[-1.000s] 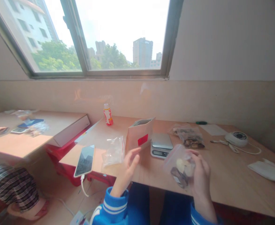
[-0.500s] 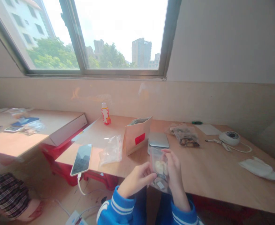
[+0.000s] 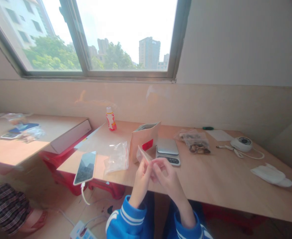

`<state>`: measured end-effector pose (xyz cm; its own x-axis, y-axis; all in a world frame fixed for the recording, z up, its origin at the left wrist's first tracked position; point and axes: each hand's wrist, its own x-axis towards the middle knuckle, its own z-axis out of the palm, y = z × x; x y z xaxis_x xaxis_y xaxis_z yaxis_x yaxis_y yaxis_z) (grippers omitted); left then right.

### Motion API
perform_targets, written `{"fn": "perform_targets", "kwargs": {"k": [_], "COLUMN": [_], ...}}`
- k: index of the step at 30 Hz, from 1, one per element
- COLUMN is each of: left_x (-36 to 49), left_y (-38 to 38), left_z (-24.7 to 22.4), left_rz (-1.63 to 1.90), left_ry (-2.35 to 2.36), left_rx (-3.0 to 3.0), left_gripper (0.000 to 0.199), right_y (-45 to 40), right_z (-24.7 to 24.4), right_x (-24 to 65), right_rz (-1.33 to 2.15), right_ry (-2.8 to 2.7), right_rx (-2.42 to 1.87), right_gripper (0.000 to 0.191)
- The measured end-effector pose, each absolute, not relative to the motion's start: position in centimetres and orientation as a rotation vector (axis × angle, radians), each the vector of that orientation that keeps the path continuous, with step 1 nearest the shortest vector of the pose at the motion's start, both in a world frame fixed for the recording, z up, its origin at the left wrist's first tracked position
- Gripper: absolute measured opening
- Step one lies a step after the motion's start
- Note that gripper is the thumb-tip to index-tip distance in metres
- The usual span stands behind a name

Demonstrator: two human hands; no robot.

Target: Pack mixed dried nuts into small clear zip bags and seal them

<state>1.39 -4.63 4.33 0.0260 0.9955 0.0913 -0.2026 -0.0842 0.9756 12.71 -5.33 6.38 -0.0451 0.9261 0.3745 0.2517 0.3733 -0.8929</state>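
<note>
"Catalogue check, head view. Entry one: the hands?"

"The left hand (image 3: pixel 141 181) and the right hand (image 3: pixel 167 174) were raised close together over the front edge of the wooden surface (image 3: pixel 223 172). Their fingers were curled inward, not spread, and pinched a narrow translucent bag (image 3: pixel 143 154) between the fingertips."

"Location of that bag?"

"At 12 o'clock from the wrists, held edge-on. Its contents could not be made out."

"Neighbouring stock?"

"A kraft paper pouch (image 3: pixel 144 141) with a red label stood upright at 12 o'clock, just beyond the bag. A digital kitchen scale (image 3: pixel 168 151) sat at 1 o'clock, a zip bag of dried slices (image 3: pixel 197 145) at 2, a loose clear zip bag (image 3: pixel 116 158) at 10, and a smartphone (image 3: pixel 85 167) on a white charging cable at 9."

"Hazards?"

"A loosened pinch could have dropped the bag over the nearby edge to the floor. A wide swing of the hands could have toppled the pouch or nudged the scale."
</note>
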Motion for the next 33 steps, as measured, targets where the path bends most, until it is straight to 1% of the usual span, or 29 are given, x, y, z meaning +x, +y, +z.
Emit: {"fn": "perform_targets", "kwargs": {"k": [5, 9, 11, 16, 21, 24, 27, 30, 33], "left_x": [0.8, 0.4, 0.3, 0.4, 0.2, -0.1, -0.5, -0.7, -0.8], "left_y": [-4.8, -5.0, -4.9, -4.8, -5.0, -5.4, -5.7, -5.5, -4.7], "left_z": [4.8, 5.1, 5.1, 5.0, 4.7, 4.8, 5.2, 5.4, 4.5], "left_rz": [1.294, 1.269, 1.299, 1.322, 1.269, 1.184, 1.148, 1.134, 1.077], "left_ry": [0.871, 0.863, 0.893, 0.969, 0.964, 0.928, 0.902, 0.861, 0.771], "left_rx": [1.101, 1.144, 1.178, 1.204, 1.270, 1.304, 1.312, 1.386, 1.409], "left_gripper": [0.042, 0.031, 0.029, 0.035, 0.034, 0.035, 0.037, 0.042, 0.052], "right_y": [-5.2, -5.1, -5.1, -5.3, -5.2, -4.4, -3.9, -4.3, -5.2], "right_z": [6.1, 6.0, 5.9, 6.3, 6.0, 5.1, 4.9, 5.9, 7.3], "right_x": [12.7, 13.4, 13.5, 13.0, 13.1, 14.6, 16.8, 17.8, 17.2], "right_rz": [0.678, 0.716, 0.719, 0.712, 0.650, 0.490, 0.380, 0.477, 0.610], "right_ry": [-1.580, -1.656, -1.666, -1.685, -1.622, -1.401, -1.023, -0.842, -0.738], "right_rx": [-1.137, -1.077, -1.067, -1.066, -1.126, -1.228, -1.302, -1.240, -1.148], "right_gripper": [0.021, 0.018, 0.017, 0.020, 0.019, 0.017, 0.023, 0.031, 0.033]}}
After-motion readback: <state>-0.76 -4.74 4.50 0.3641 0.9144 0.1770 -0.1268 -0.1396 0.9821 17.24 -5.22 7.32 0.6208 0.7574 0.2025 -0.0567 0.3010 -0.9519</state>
